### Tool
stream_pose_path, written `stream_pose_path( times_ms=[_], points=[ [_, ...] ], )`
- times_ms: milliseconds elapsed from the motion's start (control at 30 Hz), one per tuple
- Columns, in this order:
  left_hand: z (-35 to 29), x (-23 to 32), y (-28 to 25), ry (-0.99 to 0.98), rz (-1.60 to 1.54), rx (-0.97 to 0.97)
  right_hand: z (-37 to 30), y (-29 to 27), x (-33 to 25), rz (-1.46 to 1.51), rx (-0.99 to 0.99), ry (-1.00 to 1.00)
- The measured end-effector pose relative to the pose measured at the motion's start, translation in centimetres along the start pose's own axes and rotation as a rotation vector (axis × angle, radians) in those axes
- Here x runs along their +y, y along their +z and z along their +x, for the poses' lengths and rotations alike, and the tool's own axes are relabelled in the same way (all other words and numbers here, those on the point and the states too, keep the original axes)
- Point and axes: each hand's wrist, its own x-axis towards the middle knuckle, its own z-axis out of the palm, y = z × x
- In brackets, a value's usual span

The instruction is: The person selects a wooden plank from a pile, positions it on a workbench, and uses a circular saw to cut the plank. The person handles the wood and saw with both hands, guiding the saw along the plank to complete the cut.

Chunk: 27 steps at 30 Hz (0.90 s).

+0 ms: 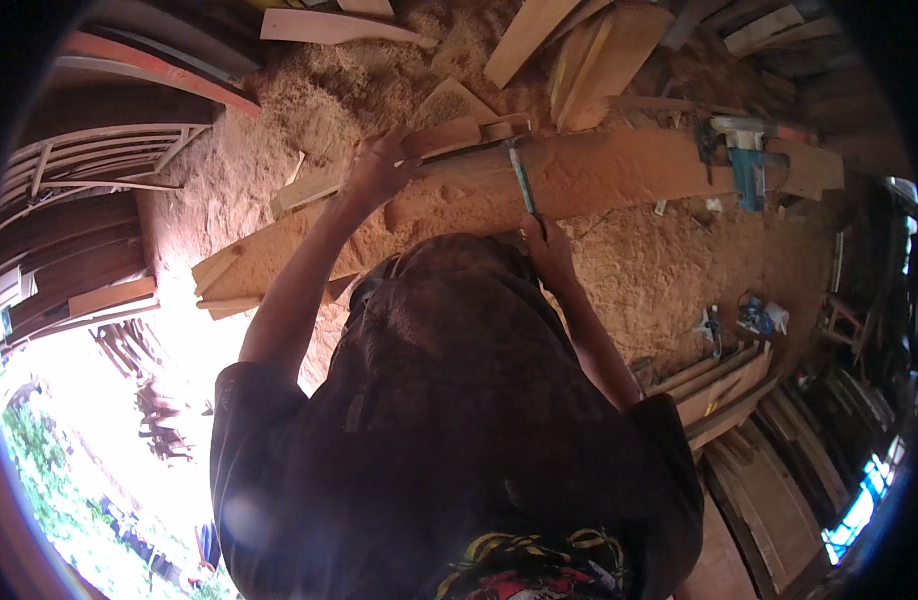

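My right hand (549, 250) is closed round the handle of a hammer (522, 180), close to my body. The hammer's handle is teal, and its head is over the workbench plank, beside a small wooden block. Farther left, my left hand (377, 165) grips the near end of a reddish wooden piece (449, 138) along the far edge of the bench. Some of its fingers are hidden. The long, thick bench plank (619, 175) runs across in front of me, dusted with sawdust.
A teal power tool (747, 170) sits on the bench's right end. Boards (614, 60) lean beyond the bench. Sawdust (319, 80) covers the ground. Curved wooden frames (99, 155) are stacked at left. Blue tools (754, 315) and stacked planks (724, 390) lie at right.
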Motion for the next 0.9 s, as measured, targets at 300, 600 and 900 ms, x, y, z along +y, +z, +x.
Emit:
stream_pose_path(
  times_ms=[300, 600, 900],
  points=[
    [0.3, 0.4, -0.3, 0.042, -0.067, -0.003, 1.3, 0.4, 1.3, -0.057, 0.004, 0.017],
    [-0.2, 0.6, -0.2, 0.055, -0.119, 0.082, 0.8, 0.1, -7.0, -0.167, 0.029, -0.022],
    [-0.1, 1.5, -0.7, 0.021, -0.012, 0.048, 3.5, 0.0, -3.0, -0.296, 0.024, -0.131]
  ],
)
